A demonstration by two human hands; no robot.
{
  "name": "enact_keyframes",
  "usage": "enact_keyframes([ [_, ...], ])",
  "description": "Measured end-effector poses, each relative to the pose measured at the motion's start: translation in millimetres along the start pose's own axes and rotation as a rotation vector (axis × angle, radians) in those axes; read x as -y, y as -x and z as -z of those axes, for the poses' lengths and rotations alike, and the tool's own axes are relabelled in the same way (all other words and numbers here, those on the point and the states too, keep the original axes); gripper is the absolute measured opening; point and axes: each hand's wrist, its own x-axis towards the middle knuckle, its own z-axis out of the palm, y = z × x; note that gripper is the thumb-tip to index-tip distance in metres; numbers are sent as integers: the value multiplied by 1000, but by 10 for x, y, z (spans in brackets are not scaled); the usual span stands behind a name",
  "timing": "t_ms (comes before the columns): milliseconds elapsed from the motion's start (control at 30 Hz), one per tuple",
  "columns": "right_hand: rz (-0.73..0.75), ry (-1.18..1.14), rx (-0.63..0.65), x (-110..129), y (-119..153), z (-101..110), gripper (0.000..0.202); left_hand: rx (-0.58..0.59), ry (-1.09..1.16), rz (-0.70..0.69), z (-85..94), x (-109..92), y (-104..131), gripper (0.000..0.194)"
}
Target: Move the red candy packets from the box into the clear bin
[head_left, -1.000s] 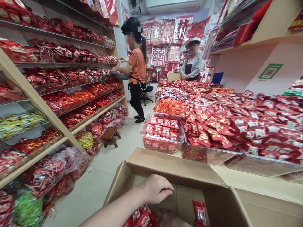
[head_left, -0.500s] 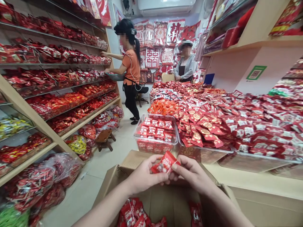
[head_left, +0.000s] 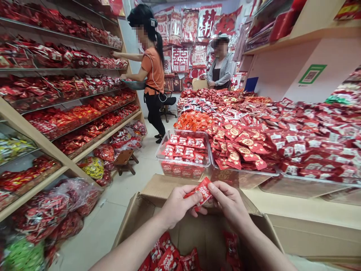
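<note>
A small red candy packet (head_left: 203, 191) is held between both hands over an open cardboard box (head_left: 158, 187). My left hand (head_left: 180, 205) grips its left part, with the thumb lying across the front. The fingers of my right hand (head_left: 229, 201) pinch its upper right corner. Inside the box, more red packets (head_left: 169, 258) lie at the lower left, and a few others (head_left: 231, 246) rest on the right. Just beyond the box stands a clear plastic bin (head_left: 183, 169) with similar packets in rows.
Further bins heaped with red packets (head_left: 242, 146) cover the counter to the right. Stocked shelves (head_left: 67, 101) line the left wall, above bagged goods (head_left: 56, 210) and a wooden stool (head_left: 124, 160). A person in orange (head_left: 153, 71) faces the shelves; another person (head_left: 221, 71) is behind the counter.
The packet has turned a little in my hands, and my left thumb now lies over its front. The view has shifted slightly, tilting downward.
</note>
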Motion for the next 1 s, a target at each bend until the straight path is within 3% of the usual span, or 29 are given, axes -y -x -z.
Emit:
enact_keyframes([
  [233, 29, -15, 23, -48, 6, 13, 23, 20, 185, 2, 31, 28, 63, 36],
  [400, 100, 36, 6, -70, -28, 4, 20, 97, 412, 158, 78, 19, 93, 37],
  [467, 94, 21, -46, -76, -3, -41, 21, 12, 400, 131, 71, 36, 85, 32],
  [567, 12, -77, -75, -69, 59, -133, 31, -207, 253, -87, 30, 92, 53, 34],
  [633, -28, -124, -28, -60, 84, -184, 30, -283, 96, -219, 5, 133, 35, 41],
  [800, -22, -67, -40, -63, 54, -190, 24, -251, -21, -218, 6, 151, 50, 50],
  [900, -23, -62, -15, -73, 49, -171, 23, -195, 16, -179, 15, 121, 61, 38],
  [1000, -28, -136, 11, -78, 72, -185, 22, -217, 77, -160, 9, 111, 60, 33],
])
